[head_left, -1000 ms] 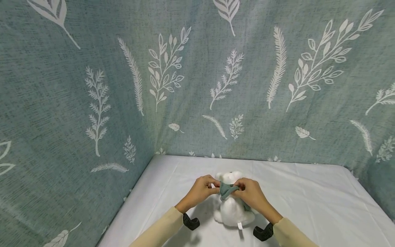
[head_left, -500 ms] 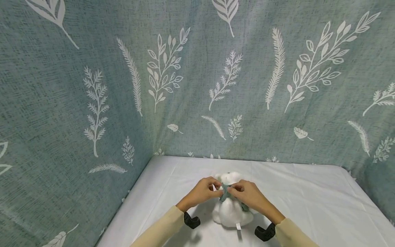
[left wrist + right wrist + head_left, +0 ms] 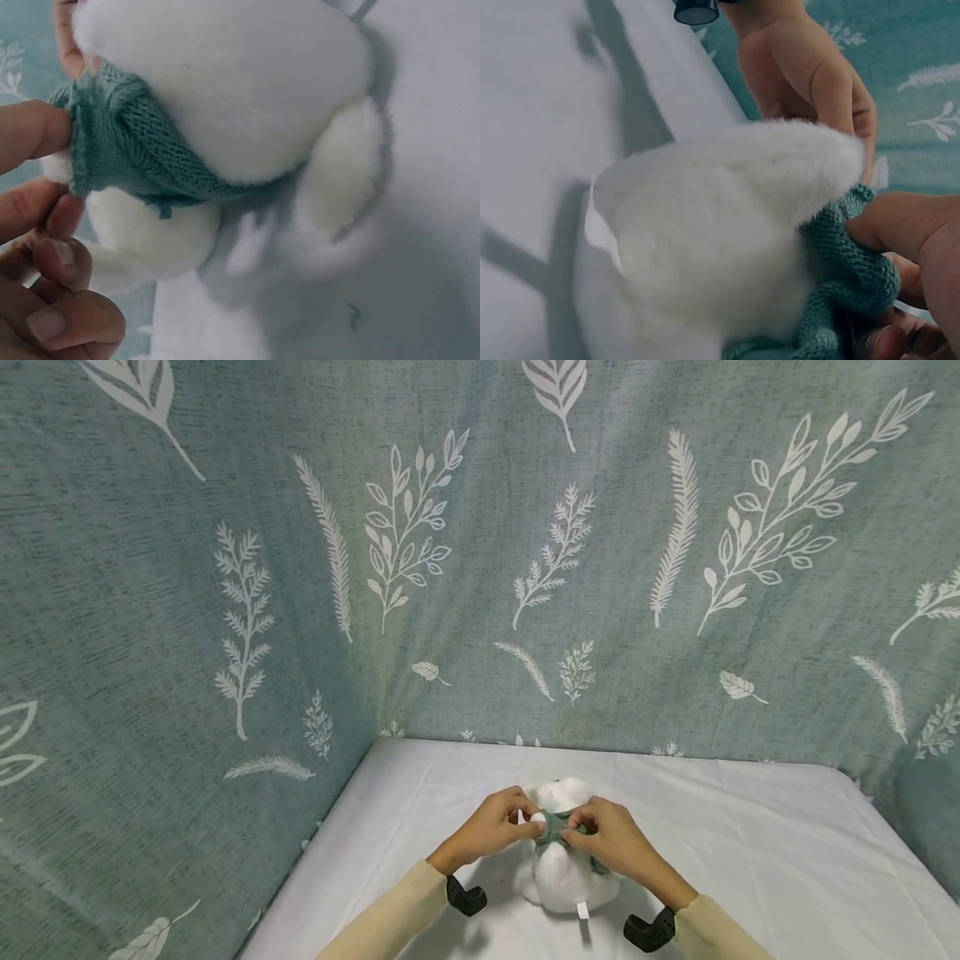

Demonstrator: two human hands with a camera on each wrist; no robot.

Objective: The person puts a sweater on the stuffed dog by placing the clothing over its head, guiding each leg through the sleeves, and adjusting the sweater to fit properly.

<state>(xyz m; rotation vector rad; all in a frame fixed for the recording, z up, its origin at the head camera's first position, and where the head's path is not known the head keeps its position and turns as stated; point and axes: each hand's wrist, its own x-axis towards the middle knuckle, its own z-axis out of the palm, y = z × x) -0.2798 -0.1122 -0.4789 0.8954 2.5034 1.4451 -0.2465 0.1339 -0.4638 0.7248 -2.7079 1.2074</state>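
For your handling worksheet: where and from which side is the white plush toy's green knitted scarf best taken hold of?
Pinch the knitted scarf at its bunched edge at the neck of the plush toy, one hand from each side, probably: the left hand and right hand pinch there, where loose folds stand off the fur.

Two bare hands, long pale sleeves, a black mount at each wrist

At the lower middle of the head view, cream-yellow sleeves (image 3: 390, 918) cover both forearms to the wrist; a black curved camera mount (image 3: 465, 897) sits under the left wrist, another (image 3: 648, 932) under the right.
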